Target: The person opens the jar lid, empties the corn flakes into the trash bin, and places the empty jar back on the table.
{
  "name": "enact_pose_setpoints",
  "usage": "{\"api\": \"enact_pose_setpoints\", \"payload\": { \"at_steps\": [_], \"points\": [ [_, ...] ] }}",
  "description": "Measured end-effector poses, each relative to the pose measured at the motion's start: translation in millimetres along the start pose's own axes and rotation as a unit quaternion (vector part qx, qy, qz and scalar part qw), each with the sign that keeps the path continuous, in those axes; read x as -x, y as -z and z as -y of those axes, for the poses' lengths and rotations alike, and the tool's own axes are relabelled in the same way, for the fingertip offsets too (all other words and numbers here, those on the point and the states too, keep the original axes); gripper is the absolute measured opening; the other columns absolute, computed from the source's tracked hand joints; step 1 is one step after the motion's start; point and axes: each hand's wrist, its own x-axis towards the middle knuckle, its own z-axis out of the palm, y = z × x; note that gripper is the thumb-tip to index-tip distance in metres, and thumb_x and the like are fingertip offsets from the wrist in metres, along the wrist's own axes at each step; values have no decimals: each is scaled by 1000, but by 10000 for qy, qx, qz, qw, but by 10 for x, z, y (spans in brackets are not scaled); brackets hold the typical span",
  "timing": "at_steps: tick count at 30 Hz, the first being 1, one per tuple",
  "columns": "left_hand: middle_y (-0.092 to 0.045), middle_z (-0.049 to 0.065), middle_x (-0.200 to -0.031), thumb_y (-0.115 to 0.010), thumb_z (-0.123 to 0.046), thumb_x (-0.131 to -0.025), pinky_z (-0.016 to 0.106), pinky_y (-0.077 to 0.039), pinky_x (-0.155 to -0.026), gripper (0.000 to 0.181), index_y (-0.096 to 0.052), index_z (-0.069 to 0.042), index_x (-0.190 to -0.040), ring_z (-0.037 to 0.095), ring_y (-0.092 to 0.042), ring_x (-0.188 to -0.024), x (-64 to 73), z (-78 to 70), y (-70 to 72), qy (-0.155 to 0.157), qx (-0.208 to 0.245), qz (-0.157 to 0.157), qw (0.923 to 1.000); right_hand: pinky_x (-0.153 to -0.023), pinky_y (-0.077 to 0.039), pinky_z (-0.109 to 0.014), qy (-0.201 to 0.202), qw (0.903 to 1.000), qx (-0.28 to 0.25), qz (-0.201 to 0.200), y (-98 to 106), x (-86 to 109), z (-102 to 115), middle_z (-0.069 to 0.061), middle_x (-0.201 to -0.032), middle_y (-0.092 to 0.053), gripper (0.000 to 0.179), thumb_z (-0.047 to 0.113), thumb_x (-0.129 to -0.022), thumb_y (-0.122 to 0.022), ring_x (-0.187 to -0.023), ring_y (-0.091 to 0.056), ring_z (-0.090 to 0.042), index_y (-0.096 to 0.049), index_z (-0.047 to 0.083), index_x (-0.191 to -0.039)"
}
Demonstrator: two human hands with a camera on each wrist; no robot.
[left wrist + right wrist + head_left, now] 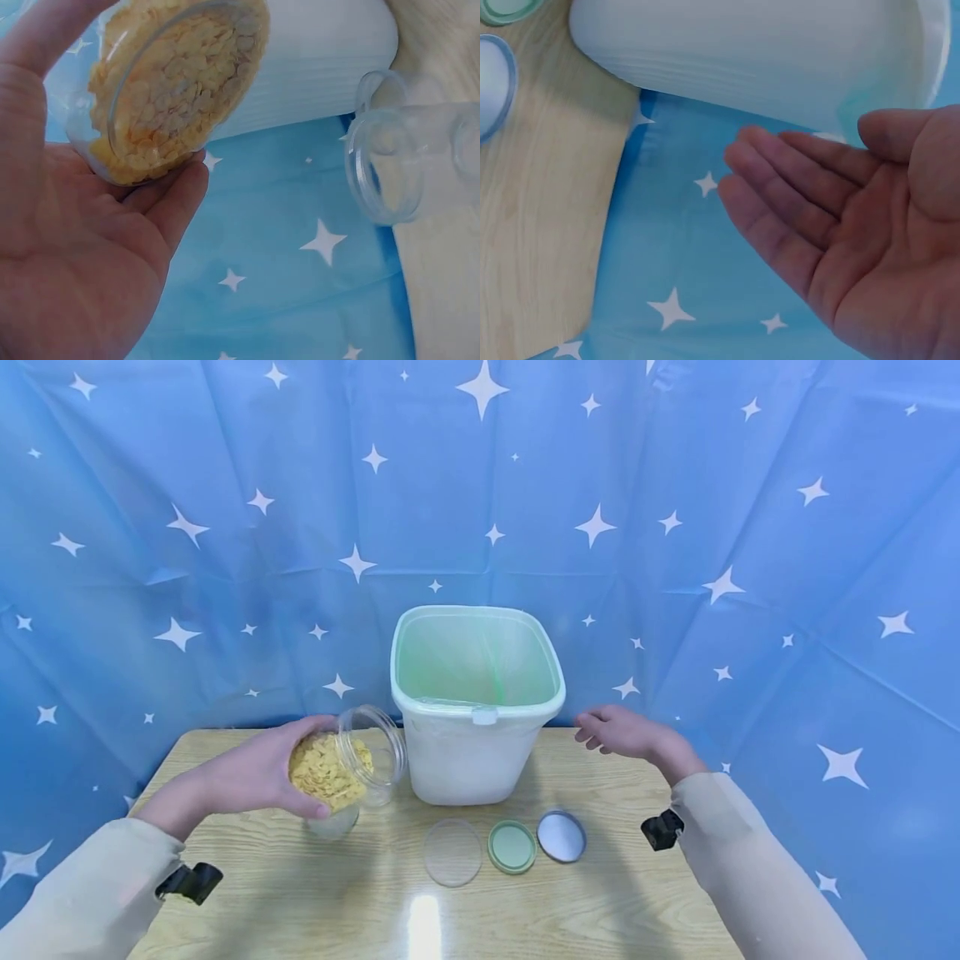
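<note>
My left hand [251, 772] grips a clear jar [327, 771] of yellow flakes, thumb on the near side. The jar is raised off the table and tilted, its open mouth facing right toward a white bin. In the left wrist view the flakes [184, 82] show through the jar's round base, with fingers curled beneath it. The bin [472, 756] stands upright at the back, a clear liner over its rim and a pale green interior. To its right, my right hand [621, 732] hangs in the air, palm visible in the right wrist view, fingers loosely bent, holding nothing.
Clear jars [412, 161] stand on the table below the held jar, partly hidden in the head view. In front of the bin lie a clear disc [453, 852], a green lid [512, 847] and a grey-rimmed lid [561, 836]. A blue star-patterned curtain [480, 485] hangs behind.
</note>
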Motion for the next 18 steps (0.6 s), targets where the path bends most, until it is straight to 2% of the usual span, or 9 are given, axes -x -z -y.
{"api": "enact_pose_setpoints", "payload": {
  "at_steps": [5,10,15,18],
  "points": [
    [-61,2,-110,-88,-46,-63,25,-51,-72,104,-36,-6,-144,14,-58,-87,5,-79,145,-116,-294,-179,9993,-101,-50,-47,-47,9996,-258,119,84,-15,25,-29,-132,-57,60,38,-107,-23,-122,-56,-42,-44,-8,-139],
    [-60,4,-115,-88,-47,-64,26,-50,-72,106,-35,-7,-146,16,-57,-89,-27,-168,289,-163,-470,-244,9985,-99,-51,-45,-117,9979,-608,177,158,-33,46,-29,-131,-57,77,52,-104,-13,-119,-59,-40,-43,-9,-139],
    [-55,9,-131,-88,-45,-65,28,-51,-77,110,-31,-3,-149,18,-57,-94,-115,-247,437,-195,-520,-315,9980,-96,-54,-42,-244,9963,-761,309,186,-64,101,-28,-134,-56,84,59,-101,-10,-118,-60,-36,-42,-8,-141],
    [-50,12,-140,-87,-45,-66,34,-50,-84,109,-30,-2,-149,20,-57,-101,-186,-278,516,-240,-559,-345,9975,-96,-54,-42,-309,9951,-848,407,161,-107,146,-28,-137,-54,88,63,-99,-10,-119,-60,-37,-40,-7,-142]
  ]
}}
